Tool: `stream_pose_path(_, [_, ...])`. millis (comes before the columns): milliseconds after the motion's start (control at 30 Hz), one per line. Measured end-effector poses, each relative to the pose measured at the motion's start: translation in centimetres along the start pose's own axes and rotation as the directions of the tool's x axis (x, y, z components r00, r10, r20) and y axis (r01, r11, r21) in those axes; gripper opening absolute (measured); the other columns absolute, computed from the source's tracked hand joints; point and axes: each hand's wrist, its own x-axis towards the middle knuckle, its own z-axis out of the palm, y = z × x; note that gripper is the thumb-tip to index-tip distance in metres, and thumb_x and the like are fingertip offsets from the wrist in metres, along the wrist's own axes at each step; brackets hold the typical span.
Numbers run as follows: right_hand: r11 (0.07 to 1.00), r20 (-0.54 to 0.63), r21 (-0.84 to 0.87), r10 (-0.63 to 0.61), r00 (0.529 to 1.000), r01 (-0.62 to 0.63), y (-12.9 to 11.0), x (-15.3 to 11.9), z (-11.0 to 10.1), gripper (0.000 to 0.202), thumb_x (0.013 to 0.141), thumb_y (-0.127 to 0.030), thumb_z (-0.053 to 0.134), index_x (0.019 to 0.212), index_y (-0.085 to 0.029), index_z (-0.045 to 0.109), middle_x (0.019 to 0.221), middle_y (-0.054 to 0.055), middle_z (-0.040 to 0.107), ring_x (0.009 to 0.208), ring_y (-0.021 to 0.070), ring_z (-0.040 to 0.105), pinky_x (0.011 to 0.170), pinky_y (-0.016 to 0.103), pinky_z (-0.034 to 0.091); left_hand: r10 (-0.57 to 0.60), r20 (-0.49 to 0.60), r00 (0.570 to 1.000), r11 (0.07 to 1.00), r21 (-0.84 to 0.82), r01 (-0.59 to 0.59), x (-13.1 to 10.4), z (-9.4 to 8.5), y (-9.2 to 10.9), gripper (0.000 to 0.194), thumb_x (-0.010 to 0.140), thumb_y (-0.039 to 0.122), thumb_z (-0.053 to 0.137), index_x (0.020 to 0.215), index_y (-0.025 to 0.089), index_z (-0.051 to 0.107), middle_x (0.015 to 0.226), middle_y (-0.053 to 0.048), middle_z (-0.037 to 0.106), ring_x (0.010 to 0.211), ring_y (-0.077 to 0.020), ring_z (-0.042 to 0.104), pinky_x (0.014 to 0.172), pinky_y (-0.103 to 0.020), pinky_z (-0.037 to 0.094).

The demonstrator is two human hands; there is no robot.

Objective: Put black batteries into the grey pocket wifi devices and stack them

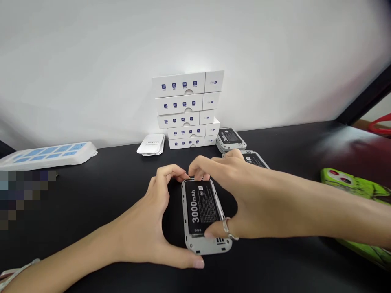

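Observation:
A pale grey, round-cornered device casing (203, 246) lies open-backed on the black table, its long side pointing away from me. In its recess sits a black battery (203, 207) marked 3000mAh. My left hand (146, 228) is curved round the casing from the left, fingertips at the far edge and thumb along the near edge. From the right, my right hand (235, 195) spans the battery, with its thumb on the near end and bent fingers at the far end. A ring is on the right thumb. The right fingertips partly hide the casing's far edge.
Several white boxes (186, 103) stand stacked by the wall. Beside them are white covers (152, 144) and more casings with batteries (230, 138); another casing (255, 158) is partly behind my right hand. A power strip (51, 154) lies left, a green-cased phone (351, 183) right.

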Motion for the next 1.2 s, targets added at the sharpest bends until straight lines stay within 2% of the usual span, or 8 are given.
stream_pose_path(167, [0.999, -0.03, -0.033, 0.002, 1.0, -0.003, -0.3, 0.0, 0.2, 0.05, 0.068, -0.033, 0.075, 0.112, -0.019, 0.055, 0.098, 0.004, 0.063, 0.093, 0.025, 0.056, 0.082, 0.037, 0.041, 0.004, -0.013, 1.0, 1.0, 0.025, -0.003, 0.0, 0.1, -0.2, 0.107, 0.051, 0.054, 0.089, 0.129, 0.04, 0.018, 0.129, -0.007, 0.028, 0.128, -0.0403, 0.034, 0.099, -0.066, 0.041])
stream_pose_path(333, [0.998, 0.038, -0.048, -0.033, 0.999, 0.034, 0.0, 0.2, 0.1, 0.037, 0.071, -0.034, 0.076, 0.102, -0.018, 0.065, 0.105, 0.005, 0.062, 0.101, 0.0252, 0.055, 0.092, 0.039, 0.04, -0.01, -0.041, 0.999, 1.0, 0.016, 0.011, 0.0, 0.2, 0.0, 0.109, 0.048, 0.052, 0.091, 0.129, 0.04, 0.019, 0.129, -0.006, 0.029, 0.127, -0.0397, 0.037, 0.098, -0.064, 0.043])
stream_pose_path(533, [0.988, 0.089, -0.122, -0.08, 0.993, 0.091, -0.4, -0.9, 0.0, 0.06, 0.078, -0.061, 0.065, 0.113, -0.013, 0.068, 0.103, 0.009, 0.064, 0.097, 0.0275, 0.059, 0.099, 0.045, 0.041, -0.023, -0.062, 0.998, 0.999, -0.044, 0.02, 0.0, 0.3, 0.2, 0.109, 0.045, 0.053, 0.093, 0.127, 0.041, 0.022, 0.13, -0.006, 0.032, 0.127, -0.0386, 0.039, 0.098, -0.063, 0.044])
stream_pose_path(700, [0.955, 0.048, -0.249, -0.154, 0.987, 0.161, -0.9, -1.7, 0.4, 0.056, 0.074, -0.047, 0.075, 0.115, -0.008, 0.068, 0.114, 0.016, 0.063, 0.115, 0.0326, 0.054, 0.106, 0.045, 0.038, 0.032, -0.076, 0.997, 0.997, -0.067, -0.037, 0.2, 0.2, -0.1, 0.11, 0.044, 0.054, 0.093, 0.127, 0.041, 0.022, 0.131, -0.006, 0.032, 0.128, -0.039, 0.039, 0.101, -0.063, 0.042])
stream_pose_path(800, [0.983, 0.1, -0.157, -0.081, 0.992, 0.096, -0.8, -1.2, -0.1, 0.079, 0.066, -0.052, 0.079, 0.129, -0.009, 0.058, 0.114, 0.015, 0.063, 0.109, 0.032, 0.056, 0.101, 0.047, 0.042, 0.073, -0.105, 0.992, 0.994, -0.072, -0.08, 0.2, 0.2, -0.2, 0.115, 0.04, 0.055, 0.094, 0.127, 0.041, 0.022, 0.131, -0.006, 0.03, 0.128, -0.0389, 0.039, 0.104, -0.061, 0.042])
stream_pose_path(900, [0.987, 0.133, -0.109, -0.1, 0.986, 0.115, -0.8, -0.7, -0.4, 0.093, 0.065, -0.046, 0.079, 0.142, -0.009, 0.042, 0.111, 0.014, 0.063, 0.1, 0.0303, 0.059, 0.095, 0.048, 0.045, 0.035, -0.143, 0.989, 0.994, -0.095, -0.049, 0.3, 0.3, -0.1, 0.114, 0.04, 0.056, 0.093, 0.127, 0.039, 0.022, 0.133, -0.006, 0.029, 0.13, -0.0394, 0.037, 0.104, -0.058, 0.045])
stream_pose_path(1067, [0.956, 0.149, -0.18, -0.205, 0.967, 0.23, -0.8, -0.5, -0.2, 0.077, 0.064, -0.045, 0.075, 0.128, -0.008, 0.052, 0.107, 0.016, 0.062, 0.096, 0.0321, 0.058, 0.083, 0.045, 0.048, 0.016, -0.15, 0.989, 0.991, -0.125, -0.035, 0.3, 0.3, 0.0, 0.11, 0.041, 0.057, 0.093, 0.124, 0.038, 0.024, 0.132, -0.006, 0.032, 0.131, -0.0382, 0.037, 0.106, -0.057, 0.043])
stream_pose_path(1200, [0.987, 0.158, -0.091, -0.117, 0.98, 0.133, 0.2, -0.6, -3.1, 0.064, 0.058, -0.046, 0.077, 0.112, -0.02, 0.054, 0.091, 0.005, 0.064, 0.077, 0.0228, 0.059, 0.065, 0.034, 0.049, 0.067, -0.139, 0.988, 0.986, -0.145, -0.087, 0.3, 0.1, -0.1, 0.096, 0.058, 0.068, 0.081, 0.128, 0.037, 0.024, 0.132, -0.007, 0.034, 0.131, -0.0378, 0.036, 0.111, -0.061, 0.031])
